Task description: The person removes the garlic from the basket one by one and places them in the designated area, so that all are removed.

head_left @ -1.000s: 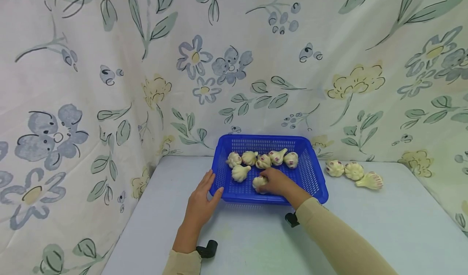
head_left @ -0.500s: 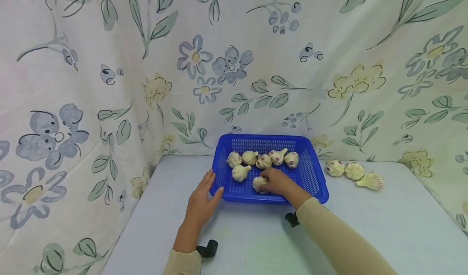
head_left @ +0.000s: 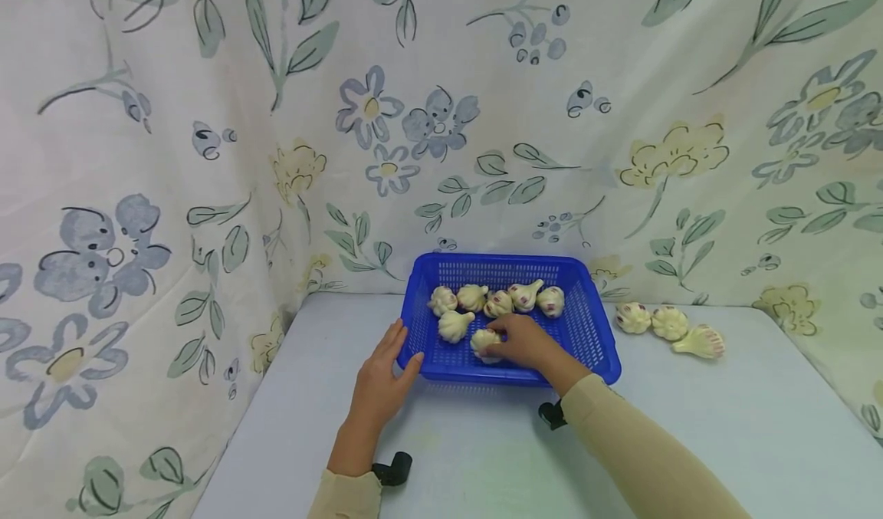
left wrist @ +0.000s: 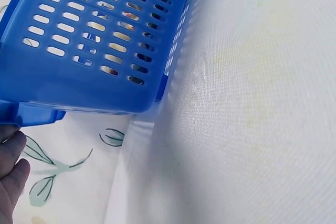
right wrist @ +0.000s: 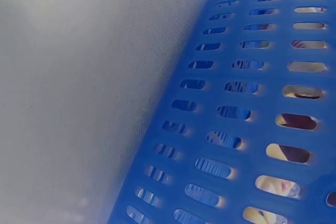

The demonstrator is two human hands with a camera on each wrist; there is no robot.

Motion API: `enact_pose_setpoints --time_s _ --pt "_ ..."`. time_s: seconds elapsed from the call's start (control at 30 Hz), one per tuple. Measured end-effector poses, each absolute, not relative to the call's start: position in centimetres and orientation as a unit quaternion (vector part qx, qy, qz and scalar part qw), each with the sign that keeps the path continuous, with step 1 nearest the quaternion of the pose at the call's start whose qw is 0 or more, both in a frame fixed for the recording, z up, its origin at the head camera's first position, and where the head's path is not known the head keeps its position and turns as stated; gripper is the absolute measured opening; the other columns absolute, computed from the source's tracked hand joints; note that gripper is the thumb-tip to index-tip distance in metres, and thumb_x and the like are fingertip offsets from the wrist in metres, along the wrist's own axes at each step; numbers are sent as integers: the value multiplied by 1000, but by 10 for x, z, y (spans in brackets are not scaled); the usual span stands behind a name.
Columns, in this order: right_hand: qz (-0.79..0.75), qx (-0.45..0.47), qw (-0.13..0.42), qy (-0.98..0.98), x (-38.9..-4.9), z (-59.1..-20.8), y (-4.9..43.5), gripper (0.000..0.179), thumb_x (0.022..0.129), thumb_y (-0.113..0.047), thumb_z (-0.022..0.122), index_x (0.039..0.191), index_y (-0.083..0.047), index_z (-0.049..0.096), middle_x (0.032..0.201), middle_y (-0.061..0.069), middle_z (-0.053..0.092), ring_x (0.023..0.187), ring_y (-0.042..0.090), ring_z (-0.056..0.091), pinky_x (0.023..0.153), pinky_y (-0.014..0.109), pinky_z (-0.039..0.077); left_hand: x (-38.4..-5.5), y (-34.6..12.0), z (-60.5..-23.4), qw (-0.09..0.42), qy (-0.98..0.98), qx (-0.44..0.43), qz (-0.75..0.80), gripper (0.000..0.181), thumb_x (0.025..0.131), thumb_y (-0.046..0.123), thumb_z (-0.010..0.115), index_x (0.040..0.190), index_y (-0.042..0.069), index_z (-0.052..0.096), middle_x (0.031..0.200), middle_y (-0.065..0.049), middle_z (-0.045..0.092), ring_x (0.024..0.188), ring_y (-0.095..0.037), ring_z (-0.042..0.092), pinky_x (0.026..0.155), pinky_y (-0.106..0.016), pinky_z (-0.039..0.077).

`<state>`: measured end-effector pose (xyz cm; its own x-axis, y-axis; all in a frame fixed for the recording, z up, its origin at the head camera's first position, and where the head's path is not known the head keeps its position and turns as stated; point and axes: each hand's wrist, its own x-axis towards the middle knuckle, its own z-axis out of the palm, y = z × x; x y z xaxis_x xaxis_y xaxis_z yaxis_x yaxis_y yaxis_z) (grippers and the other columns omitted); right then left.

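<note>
Under right hand [head_left: 520, 341], pinched garlic [head_left: 483, 345] slid bit left, so nearer next bulb [head_left: 453, 326]; left hand [head_left: 382, 381], thumb spread, by basket [head_left: 448, 371].

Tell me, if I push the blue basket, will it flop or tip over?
The basket probably won't flop, since its walls hold their shape. Tipping looks unlikely, because it's wide and low. It might feel light, being full of holes, though the garlic likely adds weight.
</note>
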<state>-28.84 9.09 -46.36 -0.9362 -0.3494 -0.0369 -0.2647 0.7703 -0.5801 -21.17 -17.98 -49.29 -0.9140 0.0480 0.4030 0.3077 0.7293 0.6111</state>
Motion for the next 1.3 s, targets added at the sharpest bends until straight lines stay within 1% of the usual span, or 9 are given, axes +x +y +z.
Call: enact_pose_setpoints --time_s 0.17,0.3,0.47,0.8,1.0,1.1,1.3 --pt "-297 -175 59 937 -288 -463 90 50 80 -38 81 120 -10 71 123 3 69 117 25 63 101 46 50 -212 -180 -493 185 -913 -96 -352 65 97 48 57 146 8 47 156 -6 40 144 -26 38 112 -49 37" --pt "-289 -178 50 939 -288 -463 91 51 81 -38 80 122 -11 70 126 4 67 120 26 61 103 46 49 -212 -179 -494 188 -912 -98 -350 65 97 48 58 146 7 47 156 -6 40 143 -28 39 112 -49 37" --pt "-284 -189 41 939 -287 -463 92 53 82 -37 79 125 -9 68 128 6 67 121 27 61 103 46 49 -213 -179 -495 189 -913 -99 -348 64 97 46 58 146 7 47 156 -5 40 143 -28 40 112 -49 37" --pt "-292 -210 30 933 -287 -463 94 46 85 -29 78 125 -8 67 126 6 67 120 27 61 103 45 48 -213 -179 -494 185 -914 -97 -348 64 97 46 58 146 8 47 156 -3 39 143 -26 39 113 -47 36" --pt "-315 -212 19 925 -285 -457 93 49 86 -27 77 128 -5 65 127 9 67 120 29 61 102 47 49 -212 -180 -494 186 -912 -95 -352 63 97 46 59 146 8 47 156 -2 39 144 -23 38 112 -47 37" --pt "-324 -209 5 923 -284 -455 93 51 86 -29 76 129 -5 64 129 10 65 122 29 60 103 47 49 -213 -180 -495 186 -912 -95 -354 63 97 46 58 146 8 47 157 -1 39 144 -21 37 112 -46 37" --pt "-338 -210 -34 917 -279 -453 96 52 87 -37 74 131 -10 64 132 8 64 123 30 59 99 46 52 -213 -180 -497 188 -909 -100 -359 62 97 42 60 146 7 48 156 -3 40 144 -21 37 112 -47 38"
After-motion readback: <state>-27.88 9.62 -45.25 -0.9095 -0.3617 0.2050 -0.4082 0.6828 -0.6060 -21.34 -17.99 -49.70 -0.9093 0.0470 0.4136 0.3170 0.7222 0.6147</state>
